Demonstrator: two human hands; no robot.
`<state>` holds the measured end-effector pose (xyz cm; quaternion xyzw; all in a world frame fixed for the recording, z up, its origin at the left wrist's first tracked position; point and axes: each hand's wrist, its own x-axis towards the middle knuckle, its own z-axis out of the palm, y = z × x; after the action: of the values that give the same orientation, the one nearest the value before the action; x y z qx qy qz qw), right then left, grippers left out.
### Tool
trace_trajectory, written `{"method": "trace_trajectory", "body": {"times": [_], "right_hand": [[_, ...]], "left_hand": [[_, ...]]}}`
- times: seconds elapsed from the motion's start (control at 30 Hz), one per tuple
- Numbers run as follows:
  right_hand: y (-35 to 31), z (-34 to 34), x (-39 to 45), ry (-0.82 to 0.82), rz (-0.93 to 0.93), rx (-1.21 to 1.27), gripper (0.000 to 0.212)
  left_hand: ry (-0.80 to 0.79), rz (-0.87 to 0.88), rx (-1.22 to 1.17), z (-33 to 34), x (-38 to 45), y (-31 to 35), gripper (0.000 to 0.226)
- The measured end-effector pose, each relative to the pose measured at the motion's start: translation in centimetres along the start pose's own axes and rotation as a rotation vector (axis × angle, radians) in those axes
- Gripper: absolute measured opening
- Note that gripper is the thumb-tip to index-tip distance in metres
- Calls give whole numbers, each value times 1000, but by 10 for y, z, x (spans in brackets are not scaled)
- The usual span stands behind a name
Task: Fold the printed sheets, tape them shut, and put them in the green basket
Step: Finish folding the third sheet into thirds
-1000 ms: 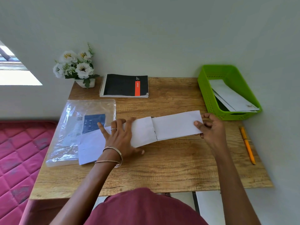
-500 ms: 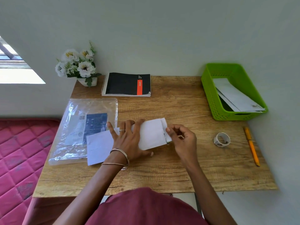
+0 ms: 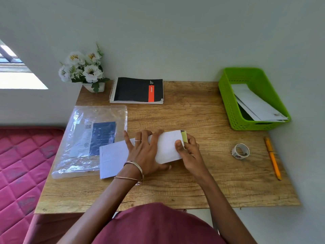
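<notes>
your left hand (image 3: 146, 154) lies flat on the folded sheet (image 3: 168, 147) in the middle of the counter (image 3: 202, 182), fingers spread wide, holding nothing, just pressing down; your right hand (image 3: 190, 152) pinches the sheet's right edge, thumb on top and fingers curled at the side; a small green bit shows at that edge, and you cannot tell what it is; the green basket (image 3: 228, 103) sits at the far right corner with folded sheets inside; the tape roll (image 3: 240, 151) rests near the yellow pencil (image 3: 272, 157), well apart from your hands.
</notes>
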<state>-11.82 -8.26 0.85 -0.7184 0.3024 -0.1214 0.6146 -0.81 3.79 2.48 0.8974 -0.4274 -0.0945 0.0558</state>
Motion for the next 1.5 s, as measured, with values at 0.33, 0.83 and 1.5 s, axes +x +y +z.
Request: {"method": "trace_trajectory", "body": {"times": [0.33,0.83,1.5], "right_hand": [[-12,-17,-5,230,128,651,22],[-12,-21,-6,185,118,380,36],[-14,-71,-2,354,-80,216,9]], "left_hand": [[17,20,-9,6,1,2,119],[80,89,63,10,0,1,115],[589,41,-526,-36,1,-20,15]]}}
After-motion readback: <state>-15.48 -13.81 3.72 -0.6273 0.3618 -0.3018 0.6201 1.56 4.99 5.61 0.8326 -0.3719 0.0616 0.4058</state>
